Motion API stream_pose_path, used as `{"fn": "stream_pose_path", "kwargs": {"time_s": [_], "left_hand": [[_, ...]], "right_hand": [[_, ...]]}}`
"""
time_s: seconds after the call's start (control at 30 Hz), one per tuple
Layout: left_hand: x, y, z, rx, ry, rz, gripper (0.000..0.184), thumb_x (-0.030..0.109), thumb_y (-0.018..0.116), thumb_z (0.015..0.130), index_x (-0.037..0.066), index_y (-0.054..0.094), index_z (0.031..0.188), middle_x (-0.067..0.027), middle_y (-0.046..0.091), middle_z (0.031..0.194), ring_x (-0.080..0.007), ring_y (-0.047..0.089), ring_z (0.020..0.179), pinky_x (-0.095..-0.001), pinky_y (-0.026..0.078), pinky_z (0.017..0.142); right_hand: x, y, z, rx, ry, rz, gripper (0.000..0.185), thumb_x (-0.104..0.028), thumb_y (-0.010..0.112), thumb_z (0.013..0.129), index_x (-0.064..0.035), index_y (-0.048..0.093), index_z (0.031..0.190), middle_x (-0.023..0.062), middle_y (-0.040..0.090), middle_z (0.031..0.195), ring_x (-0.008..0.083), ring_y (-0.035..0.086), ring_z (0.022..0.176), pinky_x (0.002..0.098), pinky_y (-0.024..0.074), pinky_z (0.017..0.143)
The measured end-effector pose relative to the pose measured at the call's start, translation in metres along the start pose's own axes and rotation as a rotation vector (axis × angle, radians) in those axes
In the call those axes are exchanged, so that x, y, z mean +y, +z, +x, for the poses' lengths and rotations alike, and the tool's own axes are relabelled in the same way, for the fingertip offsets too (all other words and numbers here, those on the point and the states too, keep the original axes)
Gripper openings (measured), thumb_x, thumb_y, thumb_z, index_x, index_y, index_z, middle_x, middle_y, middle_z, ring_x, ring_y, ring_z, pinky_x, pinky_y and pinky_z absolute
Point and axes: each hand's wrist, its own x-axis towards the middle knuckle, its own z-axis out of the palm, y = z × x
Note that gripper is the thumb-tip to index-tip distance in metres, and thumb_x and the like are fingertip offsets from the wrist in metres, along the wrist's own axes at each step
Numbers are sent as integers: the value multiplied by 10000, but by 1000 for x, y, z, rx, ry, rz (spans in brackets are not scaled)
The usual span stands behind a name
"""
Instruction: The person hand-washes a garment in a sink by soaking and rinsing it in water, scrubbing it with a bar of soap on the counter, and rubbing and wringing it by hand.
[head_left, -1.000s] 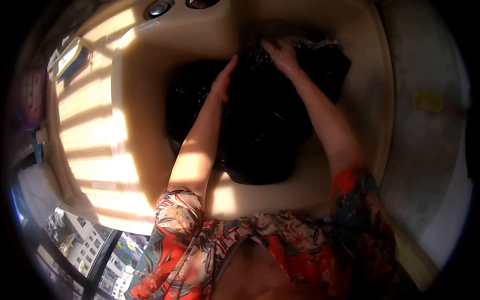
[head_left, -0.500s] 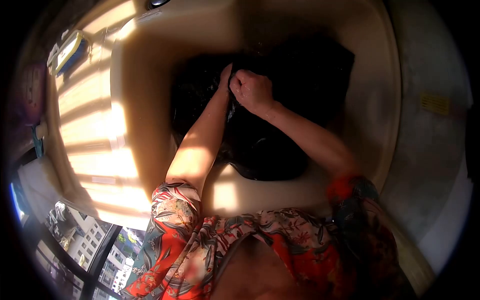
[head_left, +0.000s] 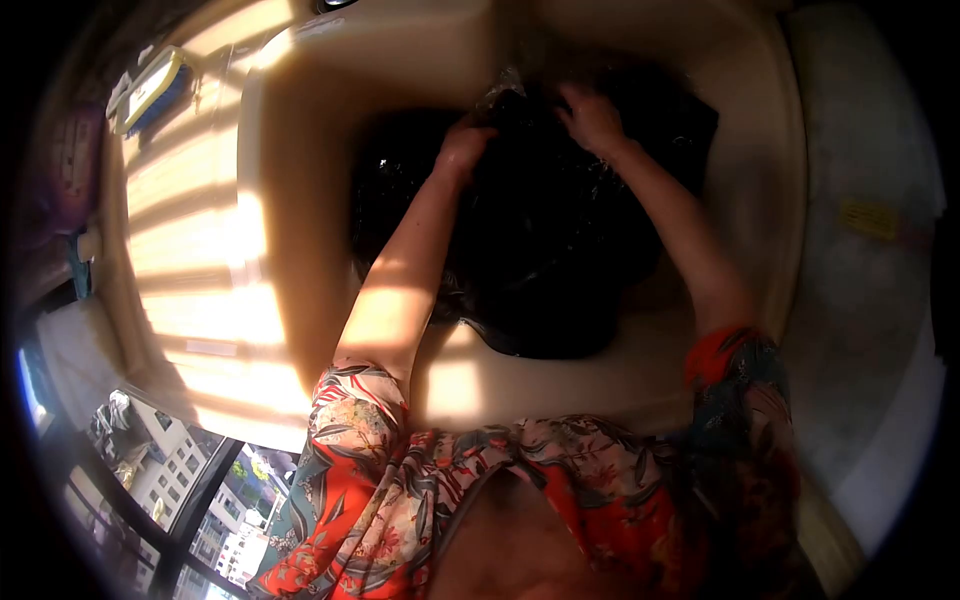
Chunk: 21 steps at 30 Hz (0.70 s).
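A large piece of wet black cloth lies bunched in a beige sink, its folds hard to tell apart in the shade. Toward its far side, my left hand is closed on the cloth, with some fingers lost against the black. My right hand is over the cloth a little farther right, thumb and fingers apart. Between the two hands a wet, shiny patch catches the light.
A scrubbing brush with blue bristles rests on the sunlit ledge at left. At right runs a grey surface bearing a yellow label. A window is at lower left.
My hands were close together, the right one in a fist beside the left. Now the right hand has moved away to the right with its fingers loosened, and the left has shifted slightly.
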Motion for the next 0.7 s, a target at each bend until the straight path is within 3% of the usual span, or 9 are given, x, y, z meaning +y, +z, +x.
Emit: {"fn": "stream_pose_path", "kwargs": {"time_s": [0.07, 0.17, 0.27, 0.33, 0.47, 0.5, 0.57, 0.67, 0.7], "left_hand": [[5, -1, -5, 37, -77, -61, 497, 263, 581, 842, 4, 477, 1254, -139, 530, 1220, -253, 505, 1099, -331, 399, 911], [17, 13, -5, 11, -271, -423, 488, 348, 573, 861, 23, 504, 1219, -117, 549, 1174, -234, 520, 1064, -311, 421, 876], [-27, 8, 28, -164, -164, -703, 460, 428, 541, 872, 57, 536, 1144, -74, 577, 1040, -192, 544, 958, -268, 436, 839], [-4, 18, -11, -7, 255, -172, 334, 356, 524, 875, 65, 570, 1032, -75, 598, 919, -206, 560, 894, -295, 434, 833], [-24, 16, 14, -11, 223, 734, 316, 257, 492, 857, -37, 559, 952, -100, 618, 883, -232, 574, 890, -310, 430, 812], [33, 50, -24, 64, -149, 165, 349, 261, 514, 858, -48, 559, 1015, -126, 625, 945, -250, 593, 882, -342, 451, 784], [47, 49, -30, 227, -159, -68, 393, 278, 561, 849, -49, 553, 1066, -137, 619, 1002, -247, 602, 882, -355, 473, 768], [42, 10, -15, 22, -326, -499, 410, 307, 597, 836, -2, 564, 1104, -122, 611, 1036, -244, 585, 918, -330, 468, 839], [48, 12, -20, 30, -308, -498, 406, 307, 593, 840, 0, 564, 1104, -122, 611, 1035, -244, 585, 920, -328, 468, 837]], "right_hand": [[54, 28, 19, 81, -47, 209, 301, -284, 587, 836, -70, 608, 1046, 151, 626, 1011, 324, 593, 906, 391, 472, 793], [-33, -9, 9, 137, 365, 226, 250, -286, 605, 821, -71, 630, 945, 131, 638, 936, 287, 615, 806, 385, 482, 705], [-134, -40, -45, 203, 4, 520, 217, -286, 601, 809, -69, 616, 809, 133, 618, 810, 290, 606, 711, 367, 472, 614], [-146, -38, -52, 264, -133, 458, 201, -268, 582, 812, -75, 598, 761, 138, 599, 738, 296, 593, 668, 365, 467, 586], [-71, 15, -3, 226, 123, 475, 215, -262, 509, 833, -73, 575, 753, 151, 580, 711, 296, 569, 651, 365, 441, 591], [-47, 21, 1, 165, 53, 479, 256, -305, 502, 840, -62, 574, 798, 155, 602, 770, 313, 581, 731, 374, 442, 644], [-29, 6, 12, 69, 215, 284, 376, -414, 503, 845, -51, 593, 887, 157, 634, 863, 339, 601, 845, 405, 456, 743], [24, -35, 29, 103, 523, 325, 608, -558, 507, 826, -7, 597, 1064, 167, 645, 939, 324, 607, 912, 414, 473, 769], [24, -30, 29, 317, 517, 305, 650, -594, 499, 821, 10, 609, 1036, 149, 626, 1035, 295, 602, 947, 400, 476, 767]]}}
